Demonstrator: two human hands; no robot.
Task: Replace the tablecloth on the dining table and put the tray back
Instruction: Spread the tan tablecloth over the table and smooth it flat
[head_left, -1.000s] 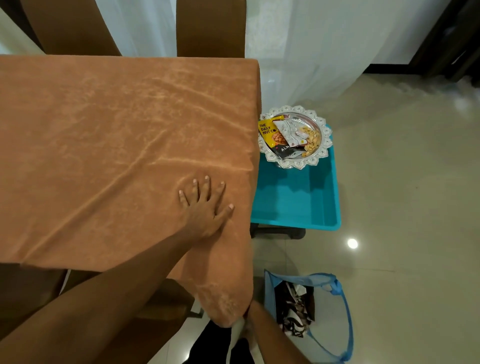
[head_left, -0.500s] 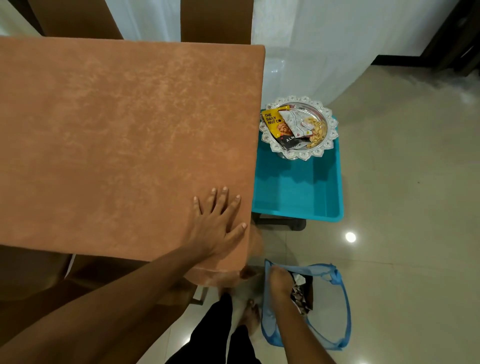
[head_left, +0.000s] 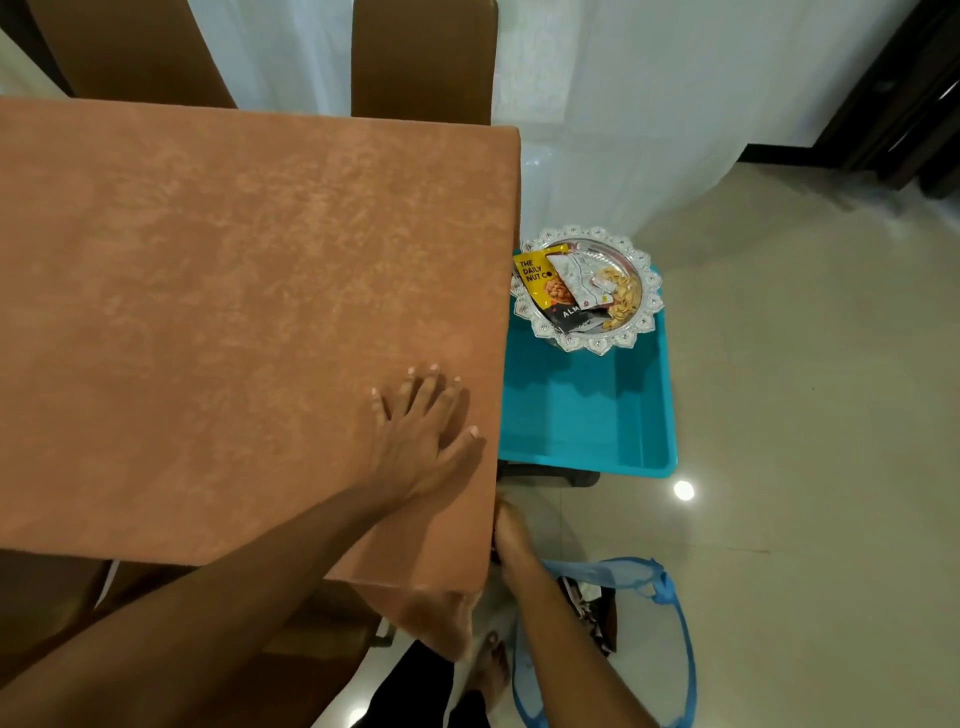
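Observation:
A brown tablecloth (head_left: 234, 312) lies smooth over the dining table, its near right corner hanging down. My left hand (head_left: 423, 431) presses flat on the cloth near the table's right edge, fingers spread. My right hand (head_left: 508, 530) is just below the table's right side at the hanging cloth; its fingers are mostly hidden behind the cloth edge. The round silver tray (head_left: 587, 288) with snack packets and nuts rests on a teal bin (head_left: 587, 415) to the right of the table.
Two brown chair backs (head_left: 421, 57) stand at the table's far side before a white curtain. A blue mesh bag (head_left: 649, 639) holding dark items lies on the glossy tile floor near my bare feet. A chair sits under the near table edge.
The wrinkles in the cloth are gone and it lies flat. My right hand rose from the blue bag to the cloth's hanging right edge. My left hand stayed pressed on the cloth.

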